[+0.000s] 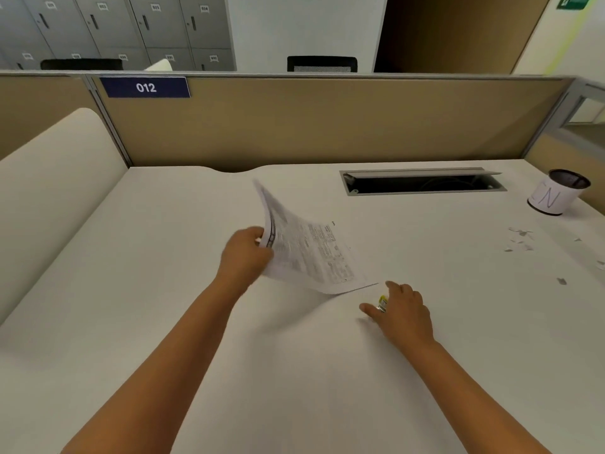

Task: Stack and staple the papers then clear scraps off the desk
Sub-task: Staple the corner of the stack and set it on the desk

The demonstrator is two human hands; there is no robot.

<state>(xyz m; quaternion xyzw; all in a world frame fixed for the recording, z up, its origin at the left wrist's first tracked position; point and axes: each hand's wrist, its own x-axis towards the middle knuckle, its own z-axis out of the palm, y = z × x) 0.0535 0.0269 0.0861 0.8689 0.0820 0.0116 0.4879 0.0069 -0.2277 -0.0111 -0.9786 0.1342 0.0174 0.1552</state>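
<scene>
Up off the white tabletop (163, 322), left hand (245, 253) gripping tilted printed white paper sheets (307, 253); right hand (399, 311) lowered, seemingly curled round small yellow stapler (382, 303). Grey paper scraps (520, 239) far right.

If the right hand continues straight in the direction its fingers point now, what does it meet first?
The right hand, over a small yellow stapler, points up-left toward the papers held by the left hand. It would probably meet their near lower edge first, though depth is unclear.
</scene>
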